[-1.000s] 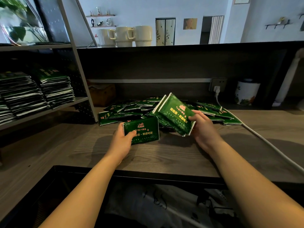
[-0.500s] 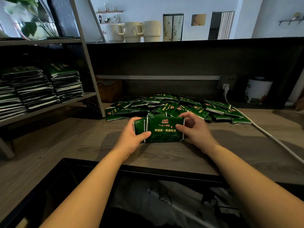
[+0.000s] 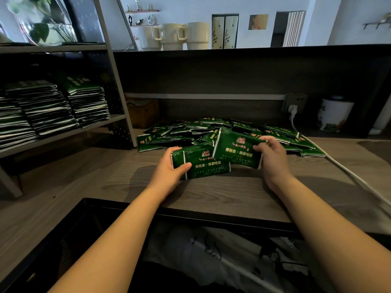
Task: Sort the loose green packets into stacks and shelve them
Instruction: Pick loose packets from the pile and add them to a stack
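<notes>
A heap of loose green packets (image 3: pixel 190 132) lies on the wooden counter (image 3: pixel 211 193) near the back wall. My left hand (image 3: pixel 169 172) grips the left end of a small stack of green packets (image 3: pixel 203 164) resting on the counter in front of the heap. My right hand (image 3: pixel 273 157) holds another green packet (image 3: pixel 237 148) by its right end, tilted, its lower left overlapping the stack's right part. Tall stacks of shelved packets (image 3: pixel 84 102) fill the metal shelf (image 3: pixel 63 134) at the left.
A white cable (image 3: pixel 349 174) runs from a wall socket (image 3: pixel 294 102) across the counter's right side. A white patterned jar (image 3: pixel 334 115) stands at the back right, a brown box (image 3: pixel 143 113) behind the shelf post. Mugs (image 3: pixel 173 37) sit on the upper ledge. A dark bin opens below the counter's front edge.
My right hand let go of the stack it was squaring with the left, fetched another packet from the heap and now brings it over the stack. The left hand kept its hold.
</notes>
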Tool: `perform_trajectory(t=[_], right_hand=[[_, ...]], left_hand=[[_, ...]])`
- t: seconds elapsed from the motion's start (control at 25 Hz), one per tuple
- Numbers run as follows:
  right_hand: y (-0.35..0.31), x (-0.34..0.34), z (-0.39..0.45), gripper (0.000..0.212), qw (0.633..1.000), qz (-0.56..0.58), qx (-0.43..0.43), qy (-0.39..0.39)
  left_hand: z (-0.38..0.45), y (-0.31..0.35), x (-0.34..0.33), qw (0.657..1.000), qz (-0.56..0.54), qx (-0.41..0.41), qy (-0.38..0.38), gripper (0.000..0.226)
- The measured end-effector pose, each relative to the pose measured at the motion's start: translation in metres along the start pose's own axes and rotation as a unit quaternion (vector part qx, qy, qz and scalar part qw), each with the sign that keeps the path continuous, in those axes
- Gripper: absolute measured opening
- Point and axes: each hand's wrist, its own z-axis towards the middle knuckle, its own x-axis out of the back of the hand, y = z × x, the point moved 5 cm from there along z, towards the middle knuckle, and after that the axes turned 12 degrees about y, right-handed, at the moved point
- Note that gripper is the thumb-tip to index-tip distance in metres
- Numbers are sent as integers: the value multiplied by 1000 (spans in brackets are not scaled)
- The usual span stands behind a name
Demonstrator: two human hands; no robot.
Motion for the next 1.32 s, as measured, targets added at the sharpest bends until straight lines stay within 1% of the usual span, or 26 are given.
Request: perform_trajectory(t=[0.04,0.12,0.16,0.2,0.28,0.32,0.36,0.4,0.44,0.52,0.56,0.6,0.64,0.68,0.76,0.8,0.92,0.96,1.04,1.12,1.16,1.24,1.28,1.32], right_hand=[[2,-6,-4,21,999,-33,2,-38],[7,-19,-15,19,983,-131,58,-117],[9,-25,-19,23,972,-164,85,-144],[12,-27,-21,32,964,-187,95,-162],[17,-29,-22,55,956,-216,83,-177],[18,-30,-22,54,949,-237,81,-190],[21,-30,-22,44,940,-257,92,-205],[22,-32,-23,34,931,-274,106,-216],[22,-33,-25,29,927,-280,119,-221],[20,-34,-28,27,925,-277,142,-218],[19,-34,-29,27,922,-280,154,-219],[19,-35,-30,30,916,-291,168,-221],[20,-36,-30,37,908,-307,176,-222],[21,-37,-31,48,904,-322,175,-221],[21,-38,-33,74,901,-336,157,-224],[22,-39,-34,79,898,-339,152,-236],[25,-43,-41,63,886,-322,153,-296],[26,-44,-42,63,886,-314,147,-306],[26,-43,-40,69,892,-307,130,-304],[26,-39,-35,68,909,-302,118,-263],[25,-36,-32,61,919,-298,120,-229],[22,-29,-25,40,932,-291,145,-160],[19,-27,-23,31,930,-298,168,-133],[16,-26,-21,24,922,-314,195,-113]], left_hand=[[-1,1,-1,1000,-2,7,-4,44],[-2,1,-4,999,-20,19,-21,44],[-2,1,-5,999,-30,24,-28,43],[-2,2,-6,998,-37,29,-31,42],[-3,5,-5,998,-45,35,-35,42],[-4,7,-5,997,-50,41,-37,42],[-5,8,-6,997,-57,50,-34,38],[-7,9,-6,996,-61,57,-29,30],[-8,11,-6,996,-51,60,-34,28],[-12,11,-9,996,6,55,-63,79],[-13,12,-11,996,28,40,-78,89],[-12,11,-13,996,47,20,-78,80],[-11,9,-14,996,51,11,-77,64],[-9,7,-14,996,46,7,-74,52],[-6,4,-14,997,11,20,-73,46],[-6,3,-15,996,-2,29,-80,46],[-9,4,-21,993,27,22,-115,47],[-8,3,-22,993,41,22,-110,44],[-5,2,-20,996,29,30,-77,36],[-1,-1,-12,998,-12,52,-16,35],[1,-3,-7,998,-26,61,18,40],[4,-7,3,993,-41,85,76,71],[5,-8,6,990,-55,90,95,79],[6,-9,9,987,-67,88,115,81]])
